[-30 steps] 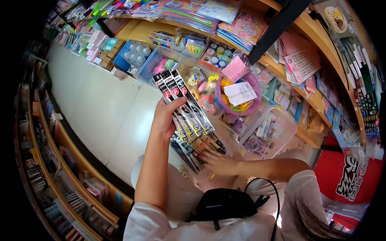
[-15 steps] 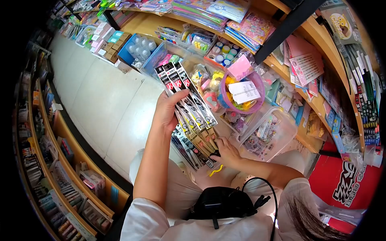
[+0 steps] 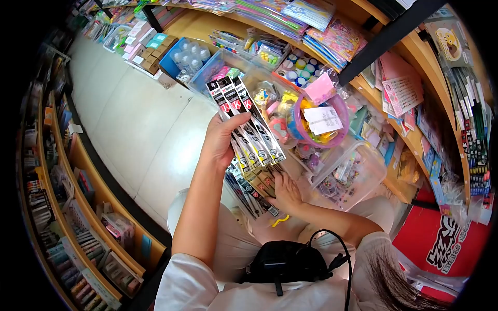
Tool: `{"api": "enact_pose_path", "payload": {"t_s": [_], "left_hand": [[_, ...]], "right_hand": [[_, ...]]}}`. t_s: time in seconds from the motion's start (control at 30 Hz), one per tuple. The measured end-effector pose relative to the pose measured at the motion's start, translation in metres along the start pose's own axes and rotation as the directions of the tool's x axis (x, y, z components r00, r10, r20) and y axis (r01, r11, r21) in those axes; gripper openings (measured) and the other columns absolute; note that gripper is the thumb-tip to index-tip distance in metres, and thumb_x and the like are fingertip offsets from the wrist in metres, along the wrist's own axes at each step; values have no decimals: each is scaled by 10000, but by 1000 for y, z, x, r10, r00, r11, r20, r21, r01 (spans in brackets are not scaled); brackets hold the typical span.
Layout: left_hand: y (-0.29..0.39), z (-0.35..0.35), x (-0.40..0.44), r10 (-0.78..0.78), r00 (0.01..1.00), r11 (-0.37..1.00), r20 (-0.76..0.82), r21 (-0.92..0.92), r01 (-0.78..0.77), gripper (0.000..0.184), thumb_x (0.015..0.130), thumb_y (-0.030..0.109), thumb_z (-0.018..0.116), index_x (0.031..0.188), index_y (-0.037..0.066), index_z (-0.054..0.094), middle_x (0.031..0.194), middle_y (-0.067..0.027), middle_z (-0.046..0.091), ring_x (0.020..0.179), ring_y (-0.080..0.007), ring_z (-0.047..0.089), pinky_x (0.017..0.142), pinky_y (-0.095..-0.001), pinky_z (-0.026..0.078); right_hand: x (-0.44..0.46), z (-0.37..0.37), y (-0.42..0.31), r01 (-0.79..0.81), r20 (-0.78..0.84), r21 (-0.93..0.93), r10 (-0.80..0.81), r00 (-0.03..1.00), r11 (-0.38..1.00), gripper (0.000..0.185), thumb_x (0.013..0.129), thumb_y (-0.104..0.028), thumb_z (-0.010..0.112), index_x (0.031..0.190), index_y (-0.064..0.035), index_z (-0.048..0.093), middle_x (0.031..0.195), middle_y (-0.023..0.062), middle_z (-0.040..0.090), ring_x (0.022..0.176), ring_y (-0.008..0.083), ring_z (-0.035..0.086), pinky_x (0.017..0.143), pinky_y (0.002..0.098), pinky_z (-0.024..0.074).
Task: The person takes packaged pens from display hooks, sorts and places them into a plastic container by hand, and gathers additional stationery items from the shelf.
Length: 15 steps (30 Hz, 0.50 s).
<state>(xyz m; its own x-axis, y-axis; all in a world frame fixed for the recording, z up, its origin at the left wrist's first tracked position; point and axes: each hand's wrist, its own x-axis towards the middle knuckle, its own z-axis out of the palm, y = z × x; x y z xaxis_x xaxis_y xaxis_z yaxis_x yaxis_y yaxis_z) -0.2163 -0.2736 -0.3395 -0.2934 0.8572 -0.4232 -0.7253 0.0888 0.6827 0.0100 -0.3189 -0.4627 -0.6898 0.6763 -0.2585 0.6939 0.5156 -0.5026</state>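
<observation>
My left hand is closed around a fan of long, narrow pen-refill packets, black at the top, with red K logos and silver and yellow lower parts. The thumb lies across their front. Below them, my right hand has its fingers round the right side of a bundle of gold packets; part of that bundle is hidden by the raised packets. More dark, slim packets lie just left of the gold ones, above my lap. A small yellow wavy strip is near my right wrist.
A purple round basket with toys and a white paper stands to the right, beside a clear plastic box. Behind are a blue bin of bottles and shelves of stationery. Another shelf unit runs along the left, across the tiled floor.
The view has shifted slightly. My right hand has moved up along the gold packets, with its fingers straighter. My left hand still holds the fanned refill packets.
</observation>
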Motion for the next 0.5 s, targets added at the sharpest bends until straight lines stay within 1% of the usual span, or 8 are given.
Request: {"api": "enact_pose_path", "payload": {"t_s": [0.07,0.17,0.27,0.37,0.47,0.5], "left_hand": [[1,-1,0,4,1000,1000,-4,2,-4,260,739,24,646,979,33,547,852,-63,624,716,-166,615,675,-310,516],[2,-1,-1,14,1000,1000,-11,0,-14,255,739,23,645,975,32,549,846,-63,626,707,-167,617,669,-307,518],[2,-3,1,12,1000,1000,-5,-3,-12,252,739,19,641,974,31,549,848,-66,627,708,-168,618,670,-307,518],[1,-6,4,15,1000,1000,11,17,-15,236,755,52,636,972,25,549,897,-108,639,765,-195,629,726,-328,516],[0,-5,5,7,1000,1000,19,29,-8,234,755,56,637,971,27,551,893,-105,639,759,-193,628,723,-326,516],[0,-5,5,4,1000,1000,18,28,-5,234,755,56,636,971,28,551,892,-104,639,756,-193,629,720,-325,517]], "right_hand": [[1,9,2,13,-44,11,-13,999,1000,704,648,-220,720,1190,22,341,1061,204,432,1011,375,462,874,427,383],[3,13,5,17,11,48,-18,1000,999,604,671,-187,684,1144,24,373,1049,204,440,998,377,471,863,425,395],[5,14,5,-27,41,44,25,999,999,538,686,-165,657,1110,25,387,1060,200,439,1003,375,469,859,421,401],[6,17,8,-28,56,32,26,998,999,518,691,-160,647,1102,23,391,1061,206,437,1002,376,470,856,423,403],[5,11,3,-24,54,41,21,998,999,484,698,-144,633,1086,19,395,1058,209,440,999,377,470,852,414,409],[6,15,6,-9,31,47,8,999,999,475,701,-143,632,1081,20,398,1042,208,450,987,375,477,844,412,414]]}}
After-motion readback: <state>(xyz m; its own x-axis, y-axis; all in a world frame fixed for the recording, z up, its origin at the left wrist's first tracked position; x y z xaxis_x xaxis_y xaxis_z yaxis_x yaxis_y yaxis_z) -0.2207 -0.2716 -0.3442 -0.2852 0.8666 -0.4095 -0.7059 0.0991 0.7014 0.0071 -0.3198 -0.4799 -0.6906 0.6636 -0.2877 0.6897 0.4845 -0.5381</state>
